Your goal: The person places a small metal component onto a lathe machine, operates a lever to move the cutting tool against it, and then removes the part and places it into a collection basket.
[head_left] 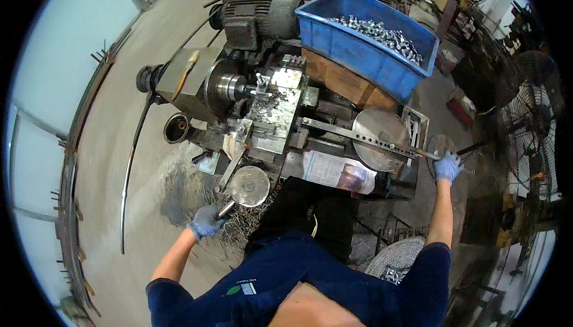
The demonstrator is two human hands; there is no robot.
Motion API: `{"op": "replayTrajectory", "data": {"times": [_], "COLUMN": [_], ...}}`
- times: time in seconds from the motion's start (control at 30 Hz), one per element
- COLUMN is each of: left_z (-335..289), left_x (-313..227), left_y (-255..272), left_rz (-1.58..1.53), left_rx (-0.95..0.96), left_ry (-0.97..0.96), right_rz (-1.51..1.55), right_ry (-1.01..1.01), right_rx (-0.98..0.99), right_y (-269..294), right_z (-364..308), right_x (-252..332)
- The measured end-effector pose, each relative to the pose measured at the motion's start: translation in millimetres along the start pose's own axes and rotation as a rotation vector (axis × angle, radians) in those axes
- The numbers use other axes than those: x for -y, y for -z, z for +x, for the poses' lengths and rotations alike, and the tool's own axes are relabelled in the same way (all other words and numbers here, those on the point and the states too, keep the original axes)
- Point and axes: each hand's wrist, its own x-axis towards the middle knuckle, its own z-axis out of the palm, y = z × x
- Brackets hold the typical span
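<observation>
In a grey-blue glove, my left hand (207,221) is closed around the short metal handle (226,209) beside a round metal handwheel (250,186). Far to the right, my gloved right hand (447,166) grips the rod end of a long lever (358,135), a flat bar with a row of holes. That lever crosses over a larger metal disc (381,130). Between my hands sits a small lathe, its spindle collar (230,87) facing an oily, chip-strewn slide (276,109). A clamp block with a bolt (242,130) stands on the near side of the slide.
A blue bin (364,53) of small metal parts rests on a wooden box behind the lathe. A motor (256,19) stands at the back, and a brush (185,76) lies on the headstock. Metal shavings (236,228) cover the floor near my left hand. A basket (394,255) holds more parts.
</observation>
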Motion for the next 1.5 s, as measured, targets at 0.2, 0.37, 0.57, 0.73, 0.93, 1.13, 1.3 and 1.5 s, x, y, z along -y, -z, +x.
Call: {"op": "replayTrajectory", "data": {"times": [0.2,0.37,0.57,0.73,0.93,1.13,1.3,1.5], "left_z": [6.7,44.7,133.1,168.6,186.3,172.8,162.2,91.4], "left_x": [-23.4,68.5,165.3,160.7,146.4,166.4,182.0,245.1], "left_y": [60.7,46.2,42.1,29.6,-57.9,2.4,-17.4,49.1], "left_rz": [-0.459,-1.009,0.152,0.184,-0.159,0.066,-0.005,-0.181], "left_rx": [0.38,-0.179,-0.283,-0.215,-0.53,-0.123,-0.203,-0.345], "left_ry": [0.001,0.259,0.293,0.373,0.773,0.432,0.485,0.442], "right_rz": [0.0,0.255,0.315,0.571,0.612,0.584,0.847,0.897], "right_ry": [0.092,0.225,0.122,0.091,0.117,0.186,0.429,1.068], "right_rx": [-0.022,-0.205,0.052,0.102,0.168,0.059,-0.054,-0.277], "right_y": [-12.1,-27.8,-65.7,-54.2,-44.2,13.3,98.8,221.1], "right_z": [4.9,-79.2,-163.6,-192.6,-201.7,-175.4,-134.0,-156.3], "right_x": [34.0,26.2,8.4,6.2,10.5,26.4,107.9,294.6]}}
